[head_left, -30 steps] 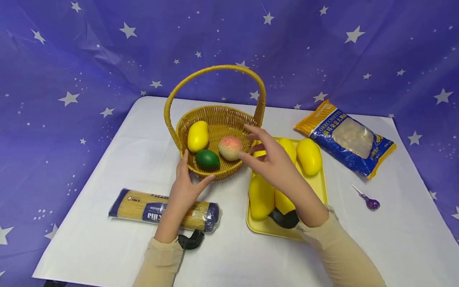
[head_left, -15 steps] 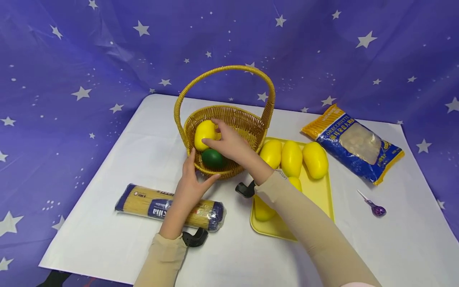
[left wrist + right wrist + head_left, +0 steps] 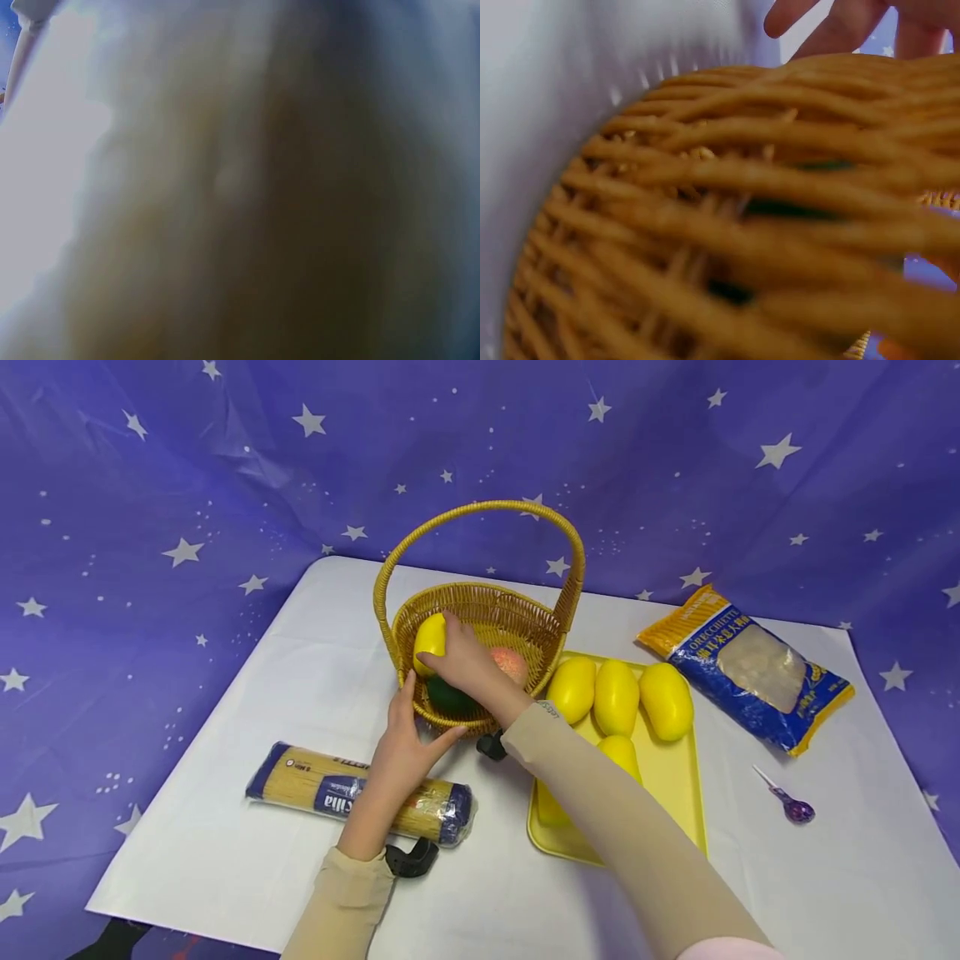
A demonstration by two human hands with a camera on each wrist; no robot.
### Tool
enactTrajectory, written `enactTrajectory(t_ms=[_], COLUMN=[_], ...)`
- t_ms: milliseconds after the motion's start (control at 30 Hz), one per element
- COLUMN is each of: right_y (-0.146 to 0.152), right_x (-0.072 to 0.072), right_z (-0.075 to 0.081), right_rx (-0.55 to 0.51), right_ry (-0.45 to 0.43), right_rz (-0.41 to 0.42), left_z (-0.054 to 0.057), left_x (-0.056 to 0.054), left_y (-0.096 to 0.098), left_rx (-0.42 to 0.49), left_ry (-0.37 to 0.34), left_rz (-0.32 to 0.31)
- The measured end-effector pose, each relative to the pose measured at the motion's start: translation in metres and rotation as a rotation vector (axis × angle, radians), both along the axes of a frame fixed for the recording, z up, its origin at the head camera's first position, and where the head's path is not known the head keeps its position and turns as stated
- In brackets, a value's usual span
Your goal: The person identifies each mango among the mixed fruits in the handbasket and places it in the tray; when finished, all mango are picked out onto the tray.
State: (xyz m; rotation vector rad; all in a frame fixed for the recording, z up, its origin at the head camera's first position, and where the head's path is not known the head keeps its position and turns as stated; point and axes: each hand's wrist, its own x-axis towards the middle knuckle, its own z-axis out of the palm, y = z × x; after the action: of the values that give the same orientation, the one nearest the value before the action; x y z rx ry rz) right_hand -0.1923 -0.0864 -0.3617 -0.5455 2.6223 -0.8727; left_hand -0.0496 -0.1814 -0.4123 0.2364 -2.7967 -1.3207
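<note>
My right hand (image 3: 472,664) reaches into the wicker basket (image 3: 483,589), with thumb and fingers round a yellow mango (image 3: 430,647) at the left side. A dark green oval fruit (image 3: 450,697) lies under that hand, partly hidden. The peach (image 3: 510,665) sits to its right, partly covered by the hand. Along the basket's front left rim, my left hand (image 3: 401,752) rests with thumb and fingers spread. In the right wrist view, the basket weave (image 3: 727,172) fills the frame and fingers (image 3: 847,30) show above it. The left wrist view is blurred.
A yellow tray (image 3: 675,785) holds several mangoes (image 3: 617,697) right of the basket, partly under the right sleeve. A spaghetti pack (image 3: 300,781) lies beneath the left forearm. At the right are an orecchiette bag (image 3: 750,668) and a lollipop (image 3: 797,810). The basket handle (image 3: 480,506) arches overhead.
My right hand has moved left from beside the peach to the mango in the basket and closed round it. The left hand has stayed at the rim. The view has shifted slightly.
</note>
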Motion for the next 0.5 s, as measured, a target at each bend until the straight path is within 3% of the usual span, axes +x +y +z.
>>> enactTrajectory(t_ms=[500], right_y=[-0.012], right_x=[-0.008], right_z=[-0.012], right_rx=[-0.021], right_ry=[-0.002], right_rz=[-0.045], left_z=[0.0], left_x=[0.001], left_y=[0.0], left_rx=[-0.006], left_ry=[0.004], left_rz=[0.012])
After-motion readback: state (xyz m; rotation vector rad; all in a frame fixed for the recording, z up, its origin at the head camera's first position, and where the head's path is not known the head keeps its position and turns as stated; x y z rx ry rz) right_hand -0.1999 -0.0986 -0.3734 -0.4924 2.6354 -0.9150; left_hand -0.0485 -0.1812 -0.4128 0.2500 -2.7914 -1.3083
